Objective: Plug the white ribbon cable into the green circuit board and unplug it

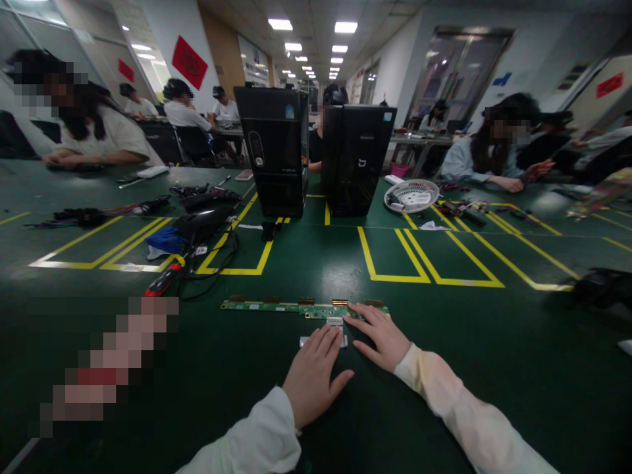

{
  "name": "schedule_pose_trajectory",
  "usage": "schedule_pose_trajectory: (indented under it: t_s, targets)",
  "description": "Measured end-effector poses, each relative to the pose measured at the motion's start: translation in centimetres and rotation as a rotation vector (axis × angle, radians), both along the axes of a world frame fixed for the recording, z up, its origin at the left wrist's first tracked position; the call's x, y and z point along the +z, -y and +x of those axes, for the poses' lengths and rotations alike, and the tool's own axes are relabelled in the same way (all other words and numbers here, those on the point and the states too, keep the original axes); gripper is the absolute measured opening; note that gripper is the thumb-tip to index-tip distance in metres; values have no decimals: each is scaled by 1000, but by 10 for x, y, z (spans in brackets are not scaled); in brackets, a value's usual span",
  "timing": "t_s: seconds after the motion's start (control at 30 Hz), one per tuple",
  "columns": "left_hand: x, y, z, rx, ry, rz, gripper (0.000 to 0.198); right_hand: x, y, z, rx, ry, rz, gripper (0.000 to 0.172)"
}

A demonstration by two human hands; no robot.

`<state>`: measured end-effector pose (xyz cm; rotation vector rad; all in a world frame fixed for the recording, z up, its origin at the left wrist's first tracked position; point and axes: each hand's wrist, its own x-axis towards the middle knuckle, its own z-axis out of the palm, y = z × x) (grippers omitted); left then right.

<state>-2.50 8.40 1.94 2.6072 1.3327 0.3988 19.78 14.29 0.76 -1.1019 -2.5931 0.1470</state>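
Note:
A long, narrow green circuit board (266, 307) lies flat on the dark green table, with brown-gold tabs along its far edge. My right hand (380, 334) is open, its fingers spread and the fingertips resting on or just over the board's right part. My left hand (315, 375) lies open, palm down, with fingers stretched forward and thumb apart. Its fingertips touch or cover a small whitish flat piece (306, 342) in front of the board. A white connector (334, 321) shows at the board's near edge, just beyond those fingertips. What lies under the left fingers is hidden.
Two black computer towers (271, 158) (358, 161) stand across the table. A red-and-black handled tool (164, 280) lies left, beside a pixelated patch. Black cables (212, 197) and a blue item (168, 241) lie behind it. A white basket (412, 196) holds parts. Other people sit around.

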Motion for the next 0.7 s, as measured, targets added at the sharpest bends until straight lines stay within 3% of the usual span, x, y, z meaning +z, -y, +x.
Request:
schedule_pose_trajectory:
  t_s: [0.5,0.7]
  targets:
    - [3,-1,2,32,12,-34,62,0,0,1,12,6,-26,49]
    - [12,-7,-6,-32,-4,-64,68,2,-1,2,29,16,-44,52]
